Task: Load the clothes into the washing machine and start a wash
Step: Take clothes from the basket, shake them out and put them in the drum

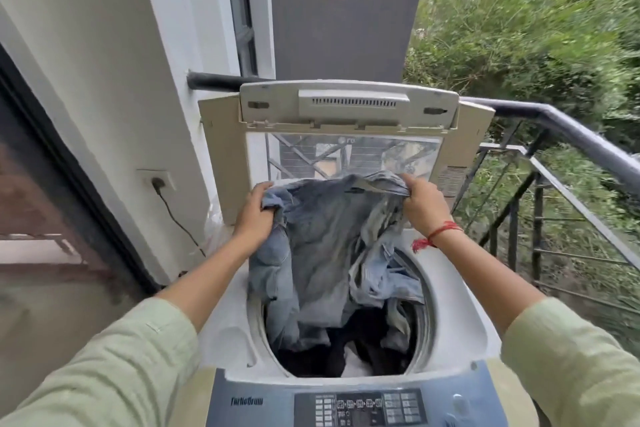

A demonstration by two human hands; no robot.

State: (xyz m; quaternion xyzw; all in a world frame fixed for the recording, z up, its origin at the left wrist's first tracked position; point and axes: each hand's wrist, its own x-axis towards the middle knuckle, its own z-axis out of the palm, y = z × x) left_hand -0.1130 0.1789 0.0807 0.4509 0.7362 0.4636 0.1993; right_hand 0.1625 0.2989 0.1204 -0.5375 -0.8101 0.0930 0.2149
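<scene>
Jeans (322, 236): blue denim, held up by both hands over the drum (420, 322) opening — lower part draped down inside.
Left hand (254, 211): fingers curled round a bunch of denim at the upper left edge.
Right hand (420, 206): waistband edge pinched at the upper right; red thread (440, 234) tied at the wrist.
Washing machine (225, 333): top-loader; lid (349, 107) folded up and back.
Drum contents: dark clothes (349, 336) and a white piece (356, 366) seen at the bottom, under the denim.
Control panel (360, 409): at the near edge, below the opening — labels too small to be read.
Surroundings: plug (158, 183) seated in a wall socket (166, 177) at left; dark railing (571, 121) and greenery (519, 28) at right.
</scene>
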